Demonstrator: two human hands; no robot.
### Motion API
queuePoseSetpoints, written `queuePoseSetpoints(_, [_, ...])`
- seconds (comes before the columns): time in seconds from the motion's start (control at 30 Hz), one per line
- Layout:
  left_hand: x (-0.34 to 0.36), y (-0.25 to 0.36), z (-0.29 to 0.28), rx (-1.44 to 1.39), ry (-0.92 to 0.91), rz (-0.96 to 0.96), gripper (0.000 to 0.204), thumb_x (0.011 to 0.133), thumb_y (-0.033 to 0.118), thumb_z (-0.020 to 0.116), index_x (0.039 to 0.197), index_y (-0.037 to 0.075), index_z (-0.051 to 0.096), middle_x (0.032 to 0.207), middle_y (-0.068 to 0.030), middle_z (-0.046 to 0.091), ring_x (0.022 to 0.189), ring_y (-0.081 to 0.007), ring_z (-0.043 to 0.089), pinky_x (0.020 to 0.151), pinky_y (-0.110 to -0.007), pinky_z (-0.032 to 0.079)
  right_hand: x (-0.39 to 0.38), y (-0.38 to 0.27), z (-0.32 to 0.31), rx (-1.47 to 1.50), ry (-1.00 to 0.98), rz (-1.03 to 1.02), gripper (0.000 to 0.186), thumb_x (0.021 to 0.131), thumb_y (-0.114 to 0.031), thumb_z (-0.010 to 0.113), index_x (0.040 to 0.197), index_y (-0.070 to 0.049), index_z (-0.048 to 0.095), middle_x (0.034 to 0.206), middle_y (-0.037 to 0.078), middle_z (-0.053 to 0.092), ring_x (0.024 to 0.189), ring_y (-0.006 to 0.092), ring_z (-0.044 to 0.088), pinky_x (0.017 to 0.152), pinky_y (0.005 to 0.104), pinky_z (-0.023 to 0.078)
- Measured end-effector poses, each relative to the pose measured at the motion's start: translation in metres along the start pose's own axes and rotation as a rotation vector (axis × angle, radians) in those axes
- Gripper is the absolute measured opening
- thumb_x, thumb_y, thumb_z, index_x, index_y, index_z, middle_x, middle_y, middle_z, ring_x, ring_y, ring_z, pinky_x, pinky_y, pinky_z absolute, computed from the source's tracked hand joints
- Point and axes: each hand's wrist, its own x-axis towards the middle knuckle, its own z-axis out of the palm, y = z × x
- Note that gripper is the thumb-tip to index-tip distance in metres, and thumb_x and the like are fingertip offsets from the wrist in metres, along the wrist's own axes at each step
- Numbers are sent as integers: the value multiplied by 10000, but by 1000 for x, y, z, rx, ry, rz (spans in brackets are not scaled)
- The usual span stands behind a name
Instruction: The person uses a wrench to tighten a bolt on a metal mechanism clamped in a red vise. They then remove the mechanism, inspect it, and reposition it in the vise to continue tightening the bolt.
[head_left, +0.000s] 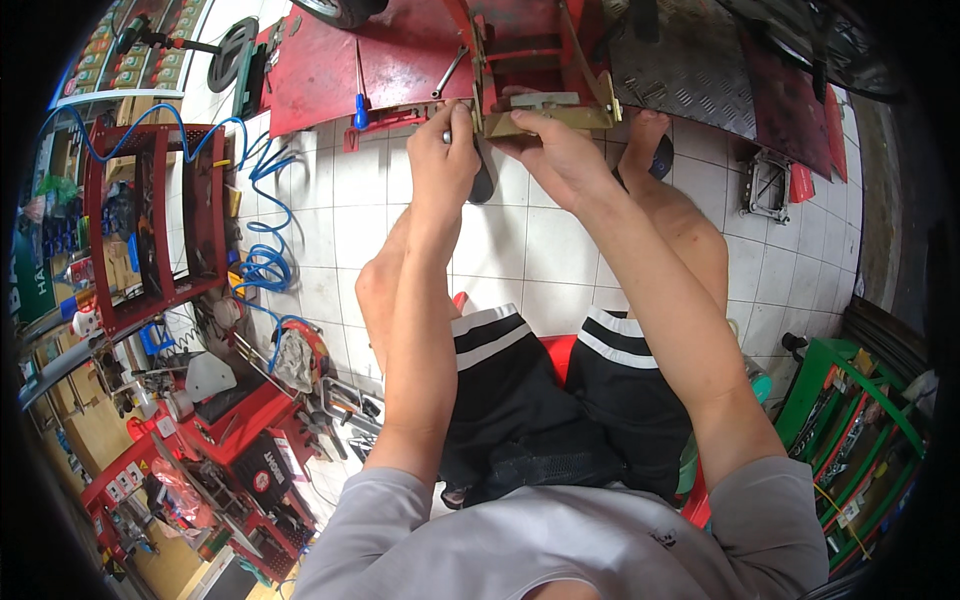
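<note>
At the edge of a red metal platform (310,75), my left hand (445,155) is closed, with a small silver end showing between its fingers; the rest of that item is hidden. My right hand (560,160) pinches a gold-coloured metal bar (565,118), thumb on top and fingers underneath. The bar spans the front of a red metal frame (530,55) standing on the platform. Left of the frame lie a blue-handled screwdriver (361,112) and a wrench (450,72).
A tyre (345,8) and a ridged metal plate (680,75) are at the far side. On the left, a coiled blue hose (265,265) hangs near a red rack (100,230). To the right stand a small metal stand (768,187) and a green rack (850,365).
</note>
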Motion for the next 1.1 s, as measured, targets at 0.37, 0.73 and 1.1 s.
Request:
queuePoseSetpoints(0.37, [-5,4,-10,-225,-89,-60,244,995,193,521,1009,-19,642,816,-5,604,720,-53,489,612,-221,403,2,2,3,39,45,-59,162,920,11,514,1078,32,538,1105,141,595,1003,230,625,862,379,551])
queuePoseSetpoints(0.73, [9,-28,-5,59,-34,319,192,971,119,461,902,-23,570,705,-23,548,633,-97,469,566,-234,363,1,7,1,-46,-39,-71,209,938,-49,522,1136,-6,574,1134,117,621,1078,231,587,992,432,467])
queuePoseSetpoints(1.1, [5,-2,-46,-368,93,-123,229,987,259,521,868,71,572,730,15,527,549,-37,411,458,-202,276,8,18,-2,-97,60,-13,201,926,-58,539,1060,79,597,1101,145,603,1077,229,577,964,358,500])
